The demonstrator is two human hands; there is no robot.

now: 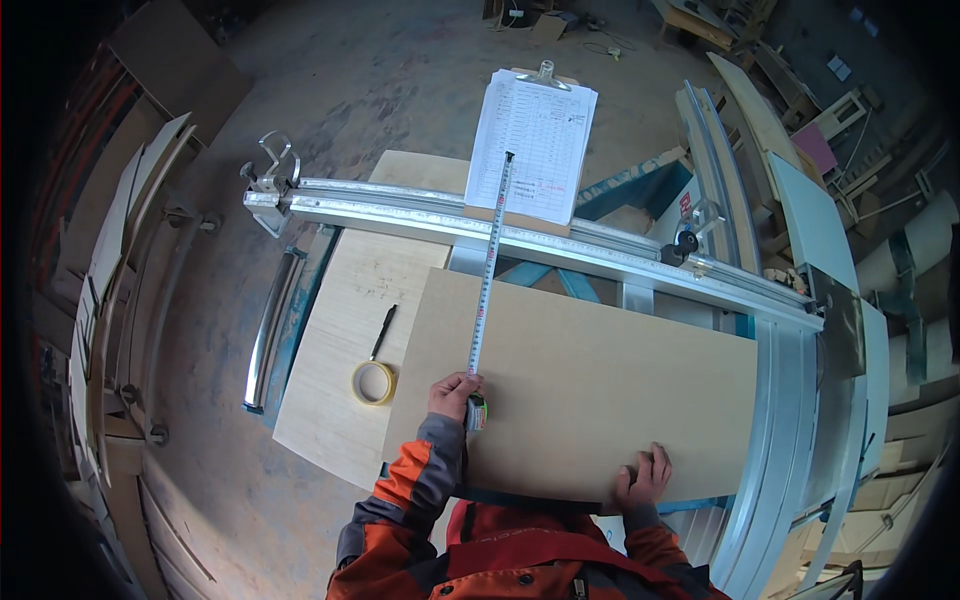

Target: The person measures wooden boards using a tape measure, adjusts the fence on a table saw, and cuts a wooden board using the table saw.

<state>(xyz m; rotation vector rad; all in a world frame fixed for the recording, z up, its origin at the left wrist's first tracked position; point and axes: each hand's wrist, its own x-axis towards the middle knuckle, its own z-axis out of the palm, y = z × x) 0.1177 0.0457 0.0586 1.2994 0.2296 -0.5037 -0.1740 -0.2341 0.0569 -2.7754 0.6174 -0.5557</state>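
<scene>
My left hand point(453, 396) is closed around a tape measure point(478, 412) at the left part of a brown board point(590, 385). From its case a long metal blade point(484, 300) runs away from me, across the aluminium fence and over the clipboard with printed sheets point(530, 140). The blade's hooked end lies above the paper. My right hand point(646, 478) rests on the board near its front edge, fingers apart and holding nothing. A roll of yellowish tape point(373, 382) and a black pen point(383, 332) lie on a pale plywood panel point(335, 300) left of the board.
The aluminium fence point(400, 213) crosses behind the board, with a metal clamp point(270, 185) at its left end and a black-knobbed stop point(684, 245) at right. A metal sliding rail point(775, 420) borders the board's right side. Sheet panels point(125, 220) lean at far left.
</scene>
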